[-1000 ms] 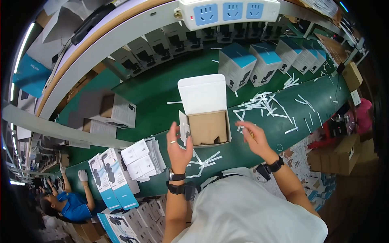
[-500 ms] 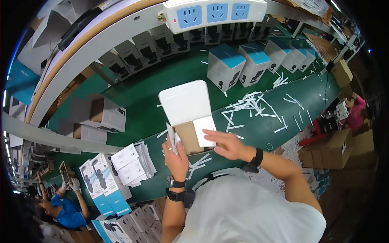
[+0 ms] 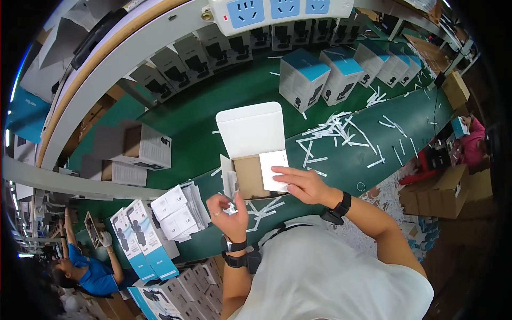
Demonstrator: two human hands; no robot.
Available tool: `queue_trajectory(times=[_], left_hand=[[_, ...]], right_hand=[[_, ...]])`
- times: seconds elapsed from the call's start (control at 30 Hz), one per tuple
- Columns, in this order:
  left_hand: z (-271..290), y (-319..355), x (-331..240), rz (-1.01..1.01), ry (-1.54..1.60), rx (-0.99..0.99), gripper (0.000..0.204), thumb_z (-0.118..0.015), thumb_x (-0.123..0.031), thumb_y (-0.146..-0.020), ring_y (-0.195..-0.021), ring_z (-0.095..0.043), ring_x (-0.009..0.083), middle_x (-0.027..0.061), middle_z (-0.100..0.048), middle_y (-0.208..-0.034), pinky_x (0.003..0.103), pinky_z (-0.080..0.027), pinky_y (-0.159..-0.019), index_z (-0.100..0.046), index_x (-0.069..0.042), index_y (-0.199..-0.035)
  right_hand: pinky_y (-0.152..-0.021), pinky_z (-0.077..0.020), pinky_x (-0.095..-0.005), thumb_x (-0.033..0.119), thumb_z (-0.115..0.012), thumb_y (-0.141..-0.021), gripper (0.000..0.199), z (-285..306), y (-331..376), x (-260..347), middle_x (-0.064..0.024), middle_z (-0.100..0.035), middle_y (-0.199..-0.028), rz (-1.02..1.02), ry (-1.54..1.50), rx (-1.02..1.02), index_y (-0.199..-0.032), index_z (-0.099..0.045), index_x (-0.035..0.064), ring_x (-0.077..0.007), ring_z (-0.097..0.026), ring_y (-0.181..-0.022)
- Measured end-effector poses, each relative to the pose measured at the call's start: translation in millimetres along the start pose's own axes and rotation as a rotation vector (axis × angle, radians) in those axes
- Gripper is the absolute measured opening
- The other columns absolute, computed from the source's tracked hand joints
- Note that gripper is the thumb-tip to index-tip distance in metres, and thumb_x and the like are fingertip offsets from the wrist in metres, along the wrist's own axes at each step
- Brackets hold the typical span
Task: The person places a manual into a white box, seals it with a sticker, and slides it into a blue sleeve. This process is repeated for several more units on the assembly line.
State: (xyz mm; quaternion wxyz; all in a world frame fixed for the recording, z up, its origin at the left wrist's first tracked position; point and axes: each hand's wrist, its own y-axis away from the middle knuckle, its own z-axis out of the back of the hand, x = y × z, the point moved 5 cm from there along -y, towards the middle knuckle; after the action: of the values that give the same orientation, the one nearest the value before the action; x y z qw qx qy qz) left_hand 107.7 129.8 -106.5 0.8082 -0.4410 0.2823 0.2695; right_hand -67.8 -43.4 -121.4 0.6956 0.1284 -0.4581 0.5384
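A carton [image 3: 248,178] with its white lid [image 3: 250,130] raised stands in front of me, brown cardboard showing inside. On its right side lies a white card or booklet [image 3: 273,160]. My right hand [image 3: 304,184] rests on that white piece with fingers stretched out, pressing or touching its lower part. Just below the carton's left side flap [image 3: 229,178] is my left hand [image 3: 229,216], fingers curled, thumb apart from them. A whitish bit shows in the gap; I cannot make out whether it is held or lies behind.
Paper strips [image 3: 341,130] litter the green table [image 3: 213,114]. Stacked white leaflets [image 3: 178,210] and blue-white boxes [image 3: 144,240] stand left. More boxes [image 3: 304,77] line the back under a power strip [image 3: 282,13]. Co-workers are at left [image 3: 96,272] and right [image 3: 472,141].
My left hand has come away from the carton's left flap and dropped toward me, fingers loosened. The right hand stays on the white piece. The whole view has shifted slightly.
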Motion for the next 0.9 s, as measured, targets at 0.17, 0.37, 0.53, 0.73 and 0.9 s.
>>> queue_trajectory(times=[0.17, 0.37, 0.53, 0.73, 0.9], left_hand=[[-14, 4, 21, 0.317, 0.162, 0.017, 0.027, -0.077, -0.006, -0.083, -0.064, -0.051, 0.0147, 0.0058, -0.055, -0.082, 0.029, -0.042, -0.057, -0.056, -0.002, -0.1], [-9, -4, 14, 0.079, 0.071, 0.1, 0.023, -0.071, -0.006, -0.088, -0.076, -0.058, 0.0146, 0.009, -0.061, -0.096, 0.028, -0.047, -0.066, -0.058, 0.001, -0.106], [-23, -16, -5, -0.162, -0.023, 0.194, 0.034, -0.067, 0.001, -0.083, -0.099, -0.063, 0.0353, 0.0193, -0.061, -0.112, 0.039, -0.053, -0.083, -0.061, 0.002, -0.116], [-40, -2, -22, -0.345, -0.061, 0.499, 0.054, -0.067, -0.004, -0.086, -0.124, -0.055, 0.0422, 0.0233, -0.053, -0.134, 0.049, -0.05, -0.1, -0.054, -0.003, -0.139], [-39, -13, -56, -0.422, -0.172, 0.666, 0.066, -0.077, -0.028, -0.084, -0.129, -0.046, 0.0503, 0.025, -0.047, -0.141, 0.052, -0.045, -0.104, -0.053, -0.016, -0.144]], right_hand=[[-0.063, -0.0547, -0.0286, 0.012, -0.059, -0.093, 0.037, -1, -2, 6, -0.0046, -0.056, -0.146, -0.028, 0.021, 0.046, -0.129, -0.065, 0.0126, -0.0218, -0.071, -0.086], [-0.06, -0.0536, -0.0285, 0.012, -0.059, -0.092, 0.037, 2, 0, 4, -0.0038, -0.056, -0.146, 0.014, 0.026, 0.007, -0.129, -0.066, 0.013, -0.0206, -0.07, -0.082], [-0.059, -0.0531, -0.0282, 0.012, -0.059, -0.093, 0.036, 5, -1, 6, -0.0028, -0.057, -0.145, -0.011, 0.038, 0.021, -0.128, -0.067, 0.0131, -0.0208, -0.07, -0.08], [-0.062, -0.0533, -0.029, 0.016, -0.063, -0.093, 0.031, 18, -5, 8, -0.0042, -0.064, -0.136, -0.056, 0.049, 0.116, -0.123, -0.068, 0.0127, -0.0214, -0.07, -0.08], [-0.066, -0.0544, -0.034, 0.024, -0.069, -0.091, 0.019, 43, -21, -6, -0.0087, -0.072, -0.101, -0.212, 0.139, -0.179, -0.104, -0.068, 0.0104, -0.0272, -0.071, -0.08]])
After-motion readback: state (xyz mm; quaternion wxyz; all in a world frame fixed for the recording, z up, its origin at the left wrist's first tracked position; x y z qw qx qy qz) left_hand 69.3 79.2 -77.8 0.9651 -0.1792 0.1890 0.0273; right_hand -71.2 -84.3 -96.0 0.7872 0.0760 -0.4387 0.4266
